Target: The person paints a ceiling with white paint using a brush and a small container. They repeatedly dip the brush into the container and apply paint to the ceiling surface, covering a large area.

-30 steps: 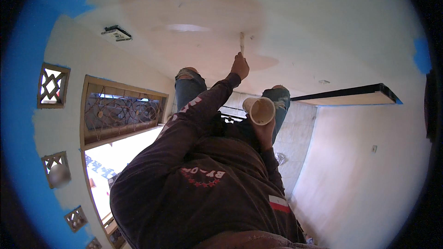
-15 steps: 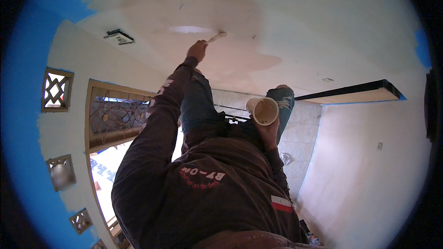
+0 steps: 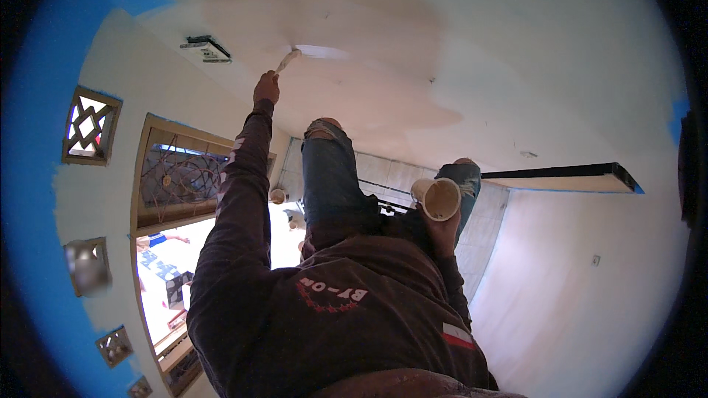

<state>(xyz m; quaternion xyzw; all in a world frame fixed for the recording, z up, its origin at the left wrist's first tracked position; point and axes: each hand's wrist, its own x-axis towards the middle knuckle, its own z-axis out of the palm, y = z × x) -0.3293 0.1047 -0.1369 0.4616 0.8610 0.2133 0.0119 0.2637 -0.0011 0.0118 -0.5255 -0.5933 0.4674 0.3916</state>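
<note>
The left hand is closed around the handle of a paintbrush, its bristles seemingly touching the ceiling (the tip is small here). The right hand grips a light, probably thin-walled cup from below; it is best held gently and level.

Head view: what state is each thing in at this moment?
Brush: held in left hand, bristles on the painted surface.
Cup: gripped by right hand, mouth facing the camera, contents unclear.
Painted surface: partly covered by a tan patch.
</note>
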